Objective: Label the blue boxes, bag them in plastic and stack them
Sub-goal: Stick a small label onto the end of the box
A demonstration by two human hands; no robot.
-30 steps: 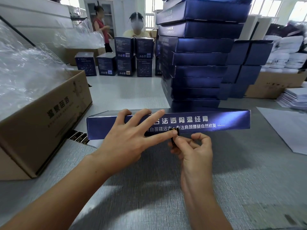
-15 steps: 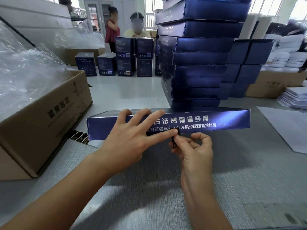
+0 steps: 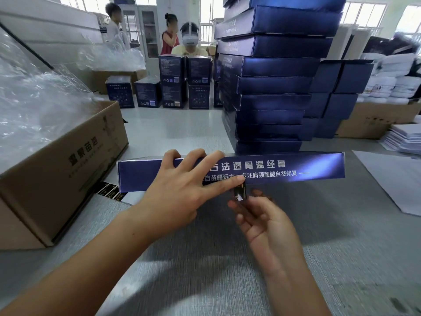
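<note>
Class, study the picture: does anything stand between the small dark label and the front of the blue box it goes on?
Nothing visible does. The left hand presses the top of the label against the lower front edge of the blue box. The right hand is just below, fingers loose.

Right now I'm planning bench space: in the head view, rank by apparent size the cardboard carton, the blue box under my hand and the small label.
1. cardboard carton, though nearness inflates it
2. blue box
3. label, clearly smallest
</note>
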